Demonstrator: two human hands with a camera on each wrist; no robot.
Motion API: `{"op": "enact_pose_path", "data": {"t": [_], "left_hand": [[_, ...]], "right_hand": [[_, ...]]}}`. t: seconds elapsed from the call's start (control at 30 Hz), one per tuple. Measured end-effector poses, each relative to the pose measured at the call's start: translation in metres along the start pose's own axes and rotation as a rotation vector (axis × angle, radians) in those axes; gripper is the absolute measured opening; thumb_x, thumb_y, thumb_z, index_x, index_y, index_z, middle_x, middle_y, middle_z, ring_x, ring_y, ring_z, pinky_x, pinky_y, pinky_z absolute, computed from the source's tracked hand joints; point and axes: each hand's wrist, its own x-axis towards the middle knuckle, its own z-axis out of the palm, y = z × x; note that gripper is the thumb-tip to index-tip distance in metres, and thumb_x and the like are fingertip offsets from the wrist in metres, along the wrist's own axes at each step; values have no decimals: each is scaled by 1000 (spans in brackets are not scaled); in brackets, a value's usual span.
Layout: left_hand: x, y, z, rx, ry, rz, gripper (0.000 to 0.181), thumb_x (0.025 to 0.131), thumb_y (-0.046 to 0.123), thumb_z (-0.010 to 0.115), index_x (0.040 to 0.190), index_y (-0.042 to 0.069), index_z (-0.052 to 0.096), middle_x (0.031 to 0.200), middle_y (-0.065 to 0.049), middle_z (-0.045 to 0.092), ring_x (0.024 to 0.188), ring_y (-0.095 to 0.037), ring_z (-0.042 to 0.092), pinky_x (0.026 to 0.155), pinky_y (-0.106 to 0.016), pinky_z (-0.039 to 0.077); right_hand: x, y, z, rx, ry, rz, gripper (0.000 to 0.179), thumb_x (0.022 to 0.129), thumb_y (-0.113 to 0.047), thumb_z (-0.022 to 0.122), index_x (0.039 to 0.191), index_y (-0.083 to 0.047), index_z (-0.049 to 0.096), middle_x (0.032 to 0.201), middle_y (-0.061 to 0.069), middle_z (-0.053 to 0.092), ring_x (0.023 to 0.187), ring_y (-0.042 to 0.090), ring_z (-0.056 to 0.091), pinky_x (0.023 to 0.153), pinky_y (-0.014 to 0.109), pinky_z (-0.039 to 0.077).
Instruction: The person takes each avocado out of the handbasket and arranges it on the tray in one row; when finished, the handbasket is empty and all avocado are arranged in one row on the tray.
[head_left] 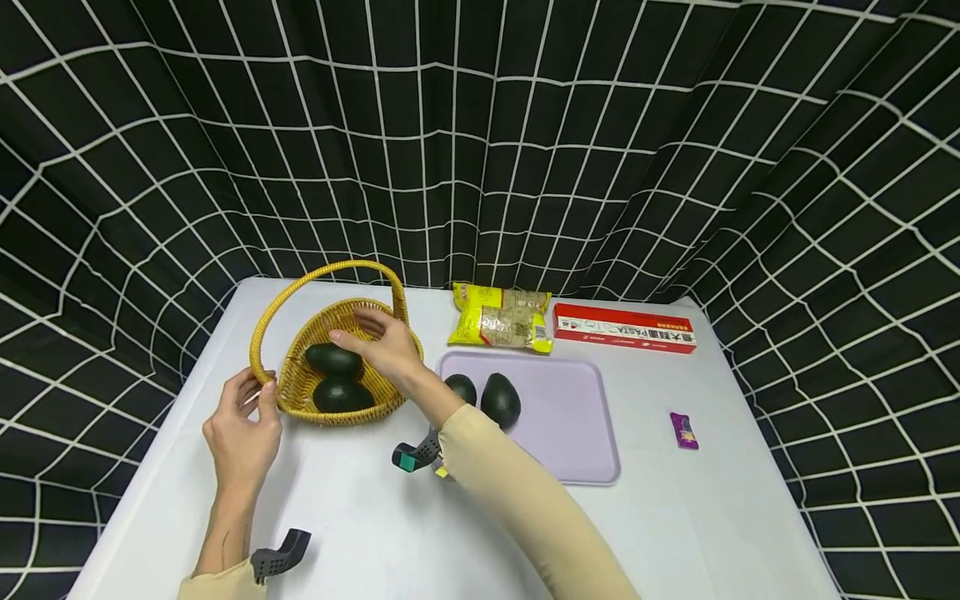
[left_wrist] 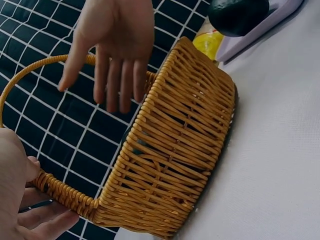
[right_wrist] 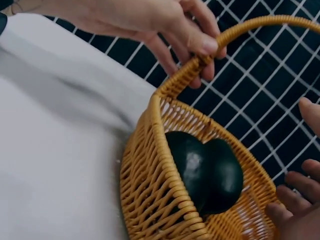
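Observation:
A yellow wicker basket (head_left: 386, 408) with a tall arched handle stands at the left of the table. Inside it lie two dark green avocados, one (head_left: 333, 360) behind the other (head_left: 342, 395). My left hand (head_left: 243, 425) pinches the foot of the handle on the basket's left side; the right wrist view shows thumb and fingers around it. Over the basket's right part hovers my right hand (head_left: 386, 343), fingers extended and nothing held, apart from the avocados. Two more avocados, one (head_left: 461, 387) partly hidden by my right arm and one (head_left: 500, 401) in full view, rest on a lilac tray (head_left: 570, 417).
Behind the tray lies a yellow bag of grain-like food (head_left: 501, 317). A red and white pasta box (head_left: 624, 327) is at the back right, and a small purple packet (head_left: 683, 431) lies right of the tray. A black grid-patterned curtain (head_left: 465, 150) surrounds the table.

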Motion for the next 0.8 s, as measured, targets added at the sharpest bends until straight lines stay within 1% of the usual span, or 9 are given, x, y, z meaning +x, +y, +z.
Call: {"op": "enact_pose_path", "data": {"t": [0.1, 0.17, 0.23, 0.33, 0.53, 0.67, 0.8], "left_hand": [[0, 0, 0, 2, -4, 7, 32, 103, 6, 63, 131, -9, 61, 123, -26, 73, 115, -37, 70, 91, 4, 46], [0, 1, 0, 4, -5, 12, 31, 103, 5, 63, 131, -9, 61, 122, -26, 73, 115, -37, 70, 91, 5, 46], [0, 1, -1, 5, -2, 15, 31, 103, 5, 63, 131, -9, 61, 122, -26, 73, 114, -37, 70, 91, 4, 46], [1, 1, -1, 5, 3, 11, 31, 103, 5, 63, 131, -9, 61, 122, -24, 74, 115, -39, 69, 91, 4, 47], [3, 1, -1, 4, 1, 21, 32, 103, 6, 62, 132, -10, 60, 122, -27, 73, 116, -41, 69, 90, 5, 46], [3, 0, -1, 7, -4, 20, 32, 103, 5, 62, 131, -10, 60, 123, -27, 72, 116, -43, 69, 89, 6, 45], [1, 0, -2, 17, -5, 12, 32, 103, 5, 63, 131, -10, 61, 123, -27, 72, 115, -42, 70, 88, 7, 43]], "right_hand": [[6, 7, 4, 6, 8, 44, 66, 90, -37, 84, 148, -19, 59, 149, -2, 62, 142, 20, 53, 120, 37, 48], [8, 12, 7, 5, 11, 75, 67, 90, -37, 84, 148, -18, 58, 149, -1, 62, 142, 21, 53, 120, 37, 48], [11, 16, 10, 10, 18, 89, 68, 89, -36, 84, 149, -16, 58, 149, 0, 62, 141, 21, 54, 119, 37, 48], [14, 20, 16, 23, 21, 90, 70, 89, -36, 85, 149, -14, 57, 149, 2, 62, 141, 22, 54, 119, 37, 49], [19, 20, 25, 45, 14, 76, 69, 89, -33, 85, 148, -11, 58, 148, 7, 62, 138, 25, 57, 115, 35, 52], [20, 22, 28, 27, 17, 98, 69, 88, -34, 86, 147, -12, 58, 147, 7, 62, 138, 25, 56, 113, 37, 54], [21, 26, 29, 3, 6, 125, 70, 88, -34, 86, 148, -13, 58, 148, 5, 62, 140, 25, 55, 115, 38, 53]]}}
